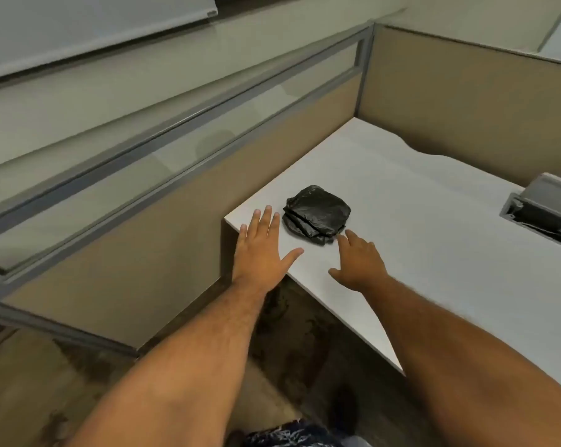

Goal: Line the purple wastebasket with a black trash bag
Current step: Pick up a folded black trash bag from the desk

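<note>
A folded black trash bag lies near the left corner of a white desk. My left hand is spread flat and open just left of the bag, over the desk's corner, holding nothing. My right hand is open, palm down, its fingertips reaching the bag's near right edge; I cannot tell whether they touch it. The purple wastebasket is not in view.
Beige cubicle partitions with grey frames and a glass strip enclose the desk on the left and at the back. An open grey cable box is set into the desk at the right. Dark patterned floor shows below the desk edge.
</note>
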`<action>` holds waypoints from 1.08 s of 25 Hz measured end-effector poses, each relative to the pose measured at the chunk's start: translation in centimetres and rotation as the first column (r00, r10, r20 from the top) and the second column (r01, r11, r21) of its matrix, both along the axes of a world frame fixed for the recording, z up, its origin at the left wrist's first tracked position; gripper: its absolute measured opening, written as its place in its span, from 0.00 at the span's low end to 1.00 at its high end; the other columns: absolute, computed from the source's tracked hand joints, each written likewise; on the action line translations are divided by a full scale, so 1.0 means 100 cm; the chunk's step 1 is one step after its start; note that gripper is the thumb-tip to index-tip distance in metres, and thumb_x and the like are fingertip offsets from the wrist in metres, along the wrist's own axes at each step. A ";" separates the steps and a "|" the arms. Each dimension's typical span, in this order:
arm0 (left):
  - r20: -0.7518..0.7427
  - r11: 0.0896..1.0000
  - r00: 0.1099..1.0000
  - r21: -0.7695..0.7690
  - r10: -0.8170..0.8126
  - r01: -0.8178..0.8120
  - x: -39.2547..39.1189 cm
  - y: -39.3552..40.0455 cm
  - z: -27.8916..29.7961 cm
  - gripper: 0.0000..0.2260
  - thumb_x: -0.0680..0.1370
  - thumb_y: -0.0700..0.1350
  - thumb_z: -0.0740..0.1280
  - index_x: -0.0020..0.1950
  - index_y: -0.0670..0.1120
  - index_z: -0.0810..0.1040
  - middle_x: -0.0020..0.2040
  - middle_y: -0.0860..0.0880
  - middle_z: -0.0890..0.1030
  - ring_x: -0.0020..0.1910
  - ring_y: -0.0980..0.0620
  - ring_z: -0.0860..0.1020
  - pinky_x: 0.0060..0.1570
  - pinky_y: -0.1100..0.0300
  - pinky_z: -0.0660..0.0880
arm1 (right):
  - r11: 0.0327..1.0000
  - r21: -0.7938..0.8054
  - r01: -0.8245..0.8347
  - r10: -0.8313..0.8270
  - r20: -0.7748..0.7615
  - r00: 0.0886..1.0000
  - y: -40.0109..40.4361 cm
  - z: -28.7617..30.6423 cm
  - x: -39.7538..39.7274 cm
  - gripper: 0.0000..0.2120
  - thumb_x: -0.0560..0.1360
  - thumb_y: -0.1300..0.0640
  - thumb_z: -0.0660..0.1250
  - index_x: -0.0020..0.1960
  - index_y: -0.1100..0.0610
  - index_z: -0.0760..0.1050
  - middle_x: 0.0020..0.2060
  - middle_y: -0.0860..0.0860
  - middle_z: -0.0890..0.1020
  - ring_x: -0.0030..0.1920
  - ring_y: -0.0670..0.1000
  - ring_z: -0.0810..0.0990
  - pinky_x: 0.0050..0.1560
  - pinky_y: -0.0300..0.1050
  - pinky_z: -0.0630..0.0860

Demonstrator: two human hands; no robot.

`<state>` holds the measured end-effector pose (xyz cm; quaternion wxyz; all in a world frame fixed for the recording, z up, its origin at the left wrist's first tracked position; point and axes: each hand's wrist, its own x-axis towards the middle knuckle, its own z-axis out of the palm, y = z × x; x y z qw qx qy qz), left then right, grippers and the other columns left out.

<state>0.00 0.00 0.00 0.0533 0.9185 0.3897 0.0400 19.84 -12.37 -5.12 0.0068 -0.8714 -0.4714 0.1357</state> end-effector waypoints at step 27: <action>0.178 0.840 0.923 -0.497 0.342 -0.216 0.048 -0.029 -0.030 0.32 0.82 0.63 0.67 0.83 0.52 0.67 0.86 0.58 0.59 0.85 0.56 0.53 0.81 0.48 0.62 | 0.925 0.362 -0.117 0.149 -0.061 0.987 0.101 -0.034 0.113 0.18 0.76 0.68 0.63 0.58 0.56 0.86 0.58 0.55 0.87 0.59 0.60 0.83 0.82 0.58 0.55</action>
